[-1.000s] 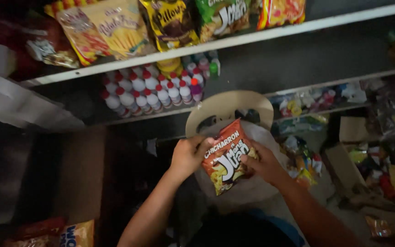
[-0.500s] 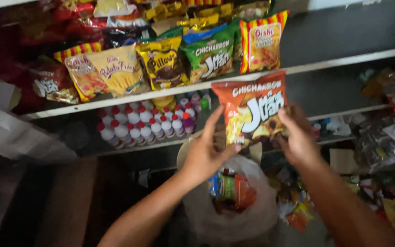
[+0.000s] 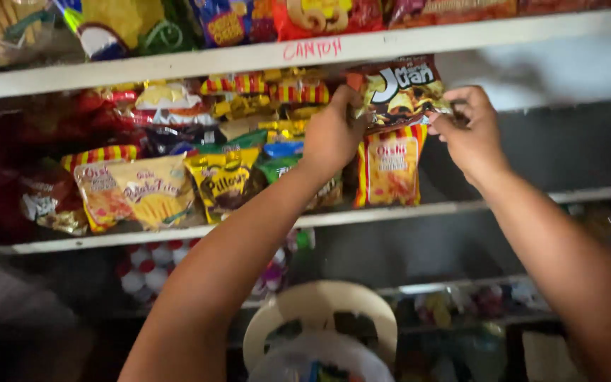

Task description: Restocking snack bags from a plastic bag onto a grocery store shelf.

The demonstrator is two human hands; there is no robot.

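Raised since a moment ago: orange-and-brown crinkly foil snack bag (image 3: 399, 90), now pinched between your upstretched left hand (image 3: 332, 134) and right hand (image 3: 467, 127), just above the red-striped yellow chip packet (image 3: 390, 166).

Orange crinkly snack bag (image 3: 399, 90) held up just under the white top shelf board (image 3: 461, 39), left hand (image 3: 334, 134) at its left edge, right hand (image 3: 468, 131) at its right, red-and-yellow striped chip bag (image 3: 390, 166) standing below it, pale round plastic basket (image 3: 319, 329) far beneath.

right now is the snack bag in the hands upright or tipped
Upright: the snack bag hangs top edge up, pinched by the left hand and right hand.
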